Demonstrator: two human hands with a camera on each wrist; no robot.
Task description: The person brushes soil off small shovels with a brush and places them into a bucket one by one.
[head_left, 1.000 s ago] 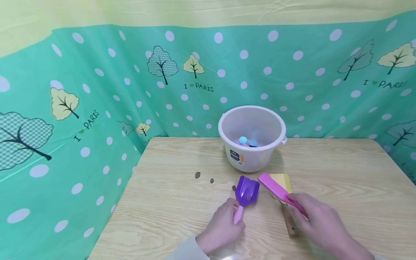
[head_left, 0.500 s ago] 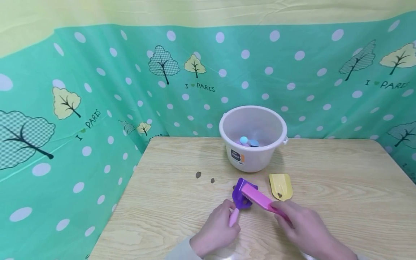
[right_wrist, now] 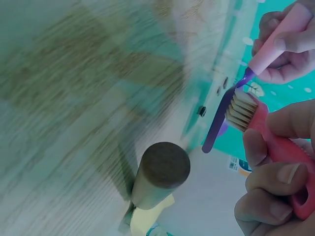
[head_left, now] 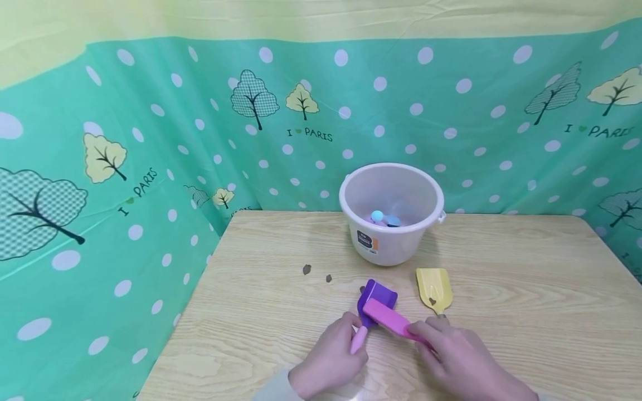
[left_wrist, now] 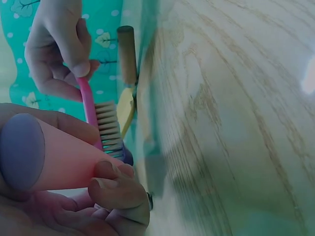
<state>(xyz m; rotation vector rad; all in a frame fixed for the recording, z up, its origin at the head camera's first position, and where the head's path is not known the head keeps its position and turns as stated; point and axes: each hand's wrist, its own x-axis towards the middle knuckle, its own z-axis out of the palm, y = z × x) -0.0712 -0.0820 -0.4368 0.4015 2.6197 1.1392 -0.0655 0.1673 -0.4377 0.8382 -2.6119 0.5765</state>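
Observation:
My left hand (head_left: 331, 356) grips the pink handle (left_wrist: 69, 157) of a small toy shovel with a purple scoop (head_left: 382, 292). In my right hand (head_left: 458, 353) is a pink brush (head_left: 387, 318), laid across that scoop. Its pale bristles (right_wrist: 241, 110) meet the scoop's surface in the right wrist view. The brush head hides part of the scoop in the head view. A yellow shovel (head_left: 434, 283) with a wooden handle (right_wrist: 157, 172) lies on the table by my right hand, a dark bit (head_left: 432, 301) on its scoop.
A pale bucket (head_left: 386, 245) stands behind the shovels, with a light blue ball (head_left: 377, 216) and other small things inside. Dark bits (head_left: 306, 269) lie on the wooden table (head_left: 261, 312), one (head_left: 362, 289) close to the purple scoop. Patterned cloth (head_left: 301, 167) hangs at the back and sides.
The brush has come left from over the yellow shovel onto the purple scoop, then slid nearer the handle. My left hand has shifted slightly left and closer with its shovel.

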